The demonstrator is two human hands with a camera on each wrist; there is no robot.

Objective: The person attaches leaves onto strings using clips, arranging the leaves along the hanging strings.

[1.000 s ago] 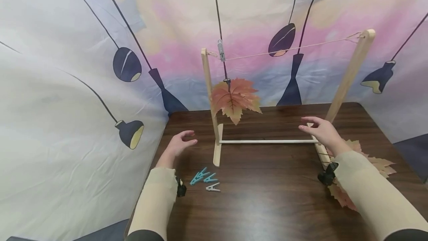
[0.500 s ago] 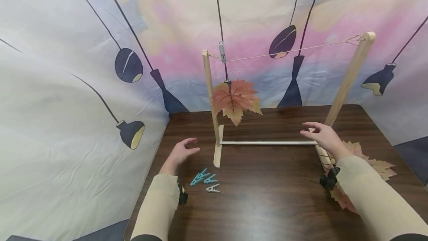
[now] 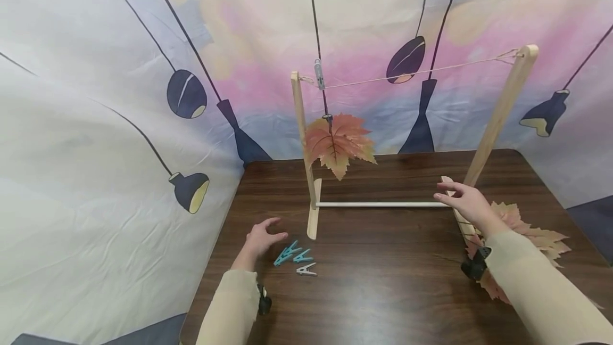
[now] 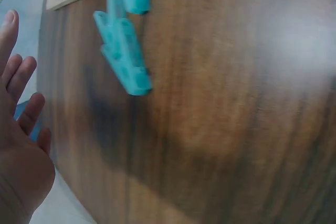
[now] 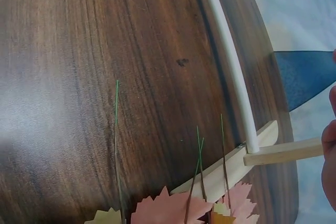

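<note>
My left hand [image 3: 261,238] hovers over the table's left side, fingers relaxed, holding nothing. Just right of it lie several blue clothespins [image 3: 287,252] and a grey clothespin [image 3: 306,269]; the left wrist view shows the blue clothespins [image 4: 125,56] beyond the fingers. My right hand [image 3: 469,204] is loosely bent and bare, near the foot of the rack's right post [image 3: 500,116]. Below its wrist are loose maple leaves [image 3: 536,233], partly hidden by the sleeve; their thin stems [image 5: 116,129] point inward in the right wrist view.
A string [image 3: 407,73] spans the wooden rack. From its left end a grey clothespin [image 3: 319,74] holds a hanging orange maple leaf [image 3: 340,145]. A white rod [image 3: 383,204] joins the rack's feet on the brown table [image 3: 373,292]. A printed cloth [image 3: 119,201] stands behind.
My left hand has come down and nearer to the clothespins. The right hand has sunk slightly and shifted a little to the right. The hanging leaf and the clothespins stay as they were.
</note>
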